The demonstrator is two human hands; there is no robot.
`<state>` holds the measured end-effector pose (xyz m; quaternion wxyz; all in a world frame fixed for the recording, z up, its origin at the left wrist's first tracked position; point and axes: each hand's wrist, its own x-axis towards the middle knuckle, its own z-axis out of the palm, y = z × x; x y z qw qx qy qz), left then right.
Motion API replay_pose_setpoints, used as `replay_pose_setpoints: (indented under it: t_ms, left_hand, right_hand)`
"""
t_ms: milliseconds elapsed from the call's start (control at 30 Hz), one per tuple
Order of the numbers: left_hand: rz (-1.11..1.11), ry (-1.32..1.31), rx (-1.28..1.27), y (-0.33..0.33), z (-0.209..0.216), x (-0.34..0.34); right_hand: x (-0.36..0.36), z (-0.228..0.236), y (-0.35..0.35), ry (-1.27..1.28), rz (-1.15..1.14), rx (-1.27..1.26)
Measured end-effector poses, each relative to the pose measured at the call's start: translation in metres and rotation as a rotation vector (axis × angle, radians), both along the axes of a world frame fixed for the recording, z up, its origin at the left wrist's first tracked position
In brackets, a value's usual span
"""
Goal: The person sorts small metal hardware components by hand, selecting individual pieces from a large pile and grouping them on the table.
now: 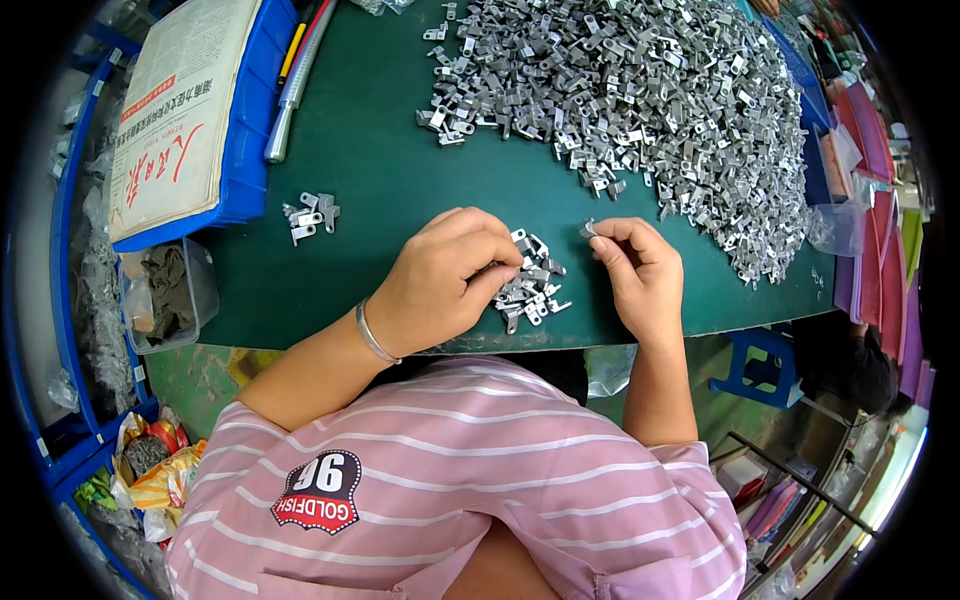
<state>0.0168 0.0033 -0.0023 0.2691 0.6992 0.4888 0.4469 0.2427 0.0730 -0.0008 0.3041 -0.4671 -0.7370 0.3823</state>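
Note:
Between finger and thumb of my right hand (642, 275) is a small metal bracket (588, 229), raised at the right of a little pile of like brackets (533, 290). My left hand (445, 275), with a silver bangle on its wrist, is closed at the left edge of that pile. Its fingertips are pressed together, and what they hold, if anything, is hidden. Farther left lies a smaller cluster of brackets (312, 215). A large heap of the same silver parts (640, 100) spreads over the far right of the green table (400, 175).
At the left stands a blue bin (245, 165) topped with folded newspapers (175, 120). Pens and a rolled tube (290, 110) lie beside it. A clear plastic box (200, 290) holds dark cloth at the table's left edge. A blue stool (758, 365) stands below right.

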Motion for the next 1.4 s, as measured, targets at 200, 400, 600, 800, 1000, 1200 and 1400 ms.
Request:
replay_pose_setpoints:
  t_ms: [200,400,600,800,1000,1200,1400]
  left_hand:
    - [0.038,-0.128,-0.071,-0.002,0.0,0.002]
    - [0.047,-0.184,-0.087,-0.004,0.003,0.004]
    - [0.038,-0.197,-0.131,-0.005,0.004,0.004]
    - [0.061,-0.245,-0.189,-0.005,0.004,0.004]
    - [0.064,-0.183,-0.128,-0.003,0.004,0.002]
    - [0.111,-0.223,-0.1,-0.003,0.003,0.003]
    - [0.11,-0.218,-0.107,-0.002,0.002,0.003]
  right_hand:
    - [0.0,0.008,-0.004,0.429,-0.008,-0.54]
    - [-0.003,0.008,-0.008,0.571,0.045,-0.62]
    - [-0.012,0.009,-0.014,0.551,0.058,-0.503]
    - [-0.018,0.005,-0.018,0.59,0.057,-0.455]
    - [-0.021,0.011,-0.019,0.316,0.196,-0.197]
    - [-0.022,0.003,0.018,-0.156,-0.027,0.499]
    - [-0.02,-0.013,0.029,-0.397,-0.168,0.457]
